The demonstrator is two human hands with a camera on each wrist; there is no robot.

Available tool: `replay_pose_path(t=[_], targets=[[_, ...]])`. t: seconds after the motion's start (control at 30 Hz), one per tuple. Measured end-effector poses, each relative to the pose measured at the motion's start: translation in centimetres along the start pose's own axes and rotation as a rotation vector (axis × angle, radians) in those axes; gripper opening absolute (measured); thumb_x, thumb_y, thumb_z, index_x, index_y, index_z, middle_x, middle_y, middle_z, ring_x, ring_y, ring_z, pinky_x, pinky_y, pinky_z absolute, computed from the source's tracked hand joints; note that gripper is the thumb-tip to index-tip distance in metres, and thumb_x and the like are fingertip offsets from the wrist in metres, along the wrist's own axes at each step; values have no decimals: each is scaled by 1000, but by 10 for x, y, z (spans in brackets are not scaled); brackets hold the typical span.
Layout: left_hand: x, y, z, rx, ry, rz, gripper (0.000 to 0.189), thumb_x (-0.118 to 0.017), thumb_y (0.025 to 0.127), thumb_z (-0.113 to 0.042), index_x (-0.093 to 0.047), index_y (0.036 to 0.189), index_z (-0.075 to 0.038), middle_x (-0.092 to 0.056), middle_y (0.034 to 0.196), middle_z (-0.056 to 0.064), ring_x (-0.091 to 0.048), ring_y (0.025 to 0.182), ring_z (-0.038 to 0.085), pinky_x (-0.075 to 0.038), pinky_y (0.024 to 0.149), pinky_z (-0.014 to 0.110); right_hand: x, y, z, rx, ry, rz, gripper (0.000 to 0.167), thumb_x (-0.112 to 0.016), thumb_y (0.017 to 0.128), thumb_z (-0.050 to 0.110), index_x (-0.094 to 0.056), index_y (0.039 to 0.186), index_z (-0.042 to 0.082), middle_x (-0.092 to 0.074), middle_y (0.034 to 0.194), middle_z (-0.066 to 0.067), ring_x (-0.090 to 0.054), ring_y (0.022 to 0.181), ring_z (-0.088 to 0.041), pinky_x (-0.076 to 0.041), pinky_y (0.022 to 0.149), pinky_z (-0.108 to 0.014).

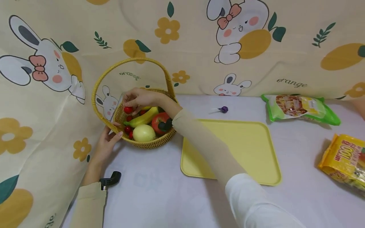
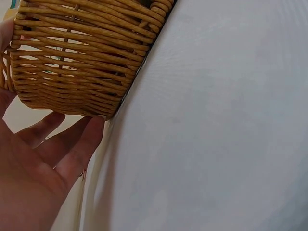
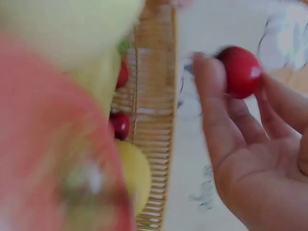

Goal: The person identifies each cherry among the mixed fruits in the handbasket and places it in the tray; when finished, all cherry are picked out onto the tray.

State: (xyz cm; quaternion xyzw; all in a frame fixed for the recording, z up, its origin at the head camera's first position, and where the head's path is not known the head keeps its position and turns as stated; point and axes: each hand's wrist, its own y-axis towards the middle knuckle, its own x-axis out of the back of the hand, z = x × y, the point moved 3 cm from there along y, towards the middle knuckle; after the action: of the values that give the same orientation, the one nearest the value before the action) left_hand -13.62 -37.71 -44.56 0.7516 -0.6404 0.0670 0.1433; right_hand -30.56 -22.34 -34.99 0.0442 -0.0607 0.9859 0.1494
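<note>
A wicker basket point(image 1: 151, 145) with a tall arched handle stands at the left of the table. My left hand point(image 1: 104, 147) grips its left side, thumb at the rim and fingers point(image 2: 79, 144) against the woven wall. Between thumb and fingertips, my right hand point(image 1: 144, 96) pinches a shiny red cherry point(image 3: 242, 72) above the basket's far left part. Inside the basket lie a banana point(image 1: 144, 118), a red apple point(image 1: 157, 123), a pale yellow-green round fruit point(image 1: 144, 133) and several more cherries point(image 3: 120, 125). The right forearm passes over the basket's right rim.
A yellow tray point(image 1: 248, 152) lies right of the basket, partly under the right arm. Behind it is a purple lollipop point(image 1: 223, 109). A green snack bag point(image 1: 302, 109) and a yellow snack bag point(image 1: 345, 161) lie at the right. Printed cloth point(image 1: 194, 41) hangs behind and at the left.
</note>
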Motion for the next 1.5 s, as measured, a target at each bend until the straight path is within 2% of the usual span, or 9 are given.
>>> replay_pose_path(t=[0.13, 0.23, 0.43, 0.57, 0.7, 0.8, 1.07, 1.3, 1.5], targets=[[2, -1, 1, -18, 3, -10, 36, -55, 102, -11, -40, 134, -3, -37, 144, 17, -54, 114, 11, -48, 88, 14, -4, -43, 8, 74, 28, 24, 7, -59, 98, -1, -59, 103, -4, -62, 106, -16, -64, 95, -26, -53, 94, -49], [6, -2, 2, 5, 30, -21, 36, -57, 102, -15, -42, 134, -7, -37, 145, 15, -53, 116, 13, -46, 90, 14, -2, -86, 9, 109, 18, -12, 13, -65, 93, -5, -61, 104, -4, -65, 111, -18, -64, 97, -30, -53, 93, -51], [15, -5, 1, 67, 132, -11, 46, -57, 102, -24, -37, 143, -12, -32, 155, 13, -46, 128, 30, -45, 91, 15, 20, -169, -20, 109, -54, -217, 21, -70, 88, -6, -62, 108, -2, -65, 109, -15, -63, 93, -28, -57, 82, -34], [19, -4, -2, 58, 151, -26, 42, -57, 102, -22, -41, 140, -16, -33, 154, 14, -48, 125, 25, -45, 89, 13, 35, -203, -54, 53, -156, -368, 23, -72, 86, -4, -62, 107, -5, -66, 101, -13, -62, 88, -24, -54, 79, -27], [20, -3, -5, 13, 112, -42, 35, -58, 101, -16, -45, 134, -17, -38, 146, 13, -50, 115, 11, -45, 86, 11, 41, -215, -86, -54, -173, -452, 36, -74, 86, -1, -59, 118, -8, -69, 98, -13, -60, 81, -18, -49, 73, -24], [20, -4, -7, -8, 51, -42, 34, -58, 101, -11, -46, 133, -16, -39, 142, 13, -50, 112, 9, -46, 86, 10, 40, -215, -99, -93, -168, -466, 43, -74, 86, -1, -56, 125, -9, -70, 99, -14, -61, 76, -17, -49, 67, -23], [16, -6, -7, -19, -46, -27, 35, -57, 101, -8, -46, 133, -16, -34, 144, 15, -50, 114, 11, -46, 87, 10, 36, -209, -108, -112, -268, -469, 19, -76, 85, 3, -70, 102, -4, -68, 97, -11, -61, 81, -16, -49, 68, -21], [4, -4, -4, -11, -59, -25, 34, -58, 100, -8, -46, 132, -16, -35, 144, 16, -51, 113, 10, -47, 87, 10, 41, -213, -114, -137, -406, -457, 17, -78, 85, 7, -72, 99, -2, -67, 89, -7, -57, 81, -16, -48, 72, -23], [-6, 0, 1, -23, -70, -16, 35, -57, 100, -7, -45, 133, -10, -36, 142, 16, -53, 112, 11, -48, 87, 12, 46, -222, -114, -167, -432, -476, 17, -78, 86, 9, -72, 96, -4, -64, 76, -5, -55, 64, -12, -47, 59, -21]])
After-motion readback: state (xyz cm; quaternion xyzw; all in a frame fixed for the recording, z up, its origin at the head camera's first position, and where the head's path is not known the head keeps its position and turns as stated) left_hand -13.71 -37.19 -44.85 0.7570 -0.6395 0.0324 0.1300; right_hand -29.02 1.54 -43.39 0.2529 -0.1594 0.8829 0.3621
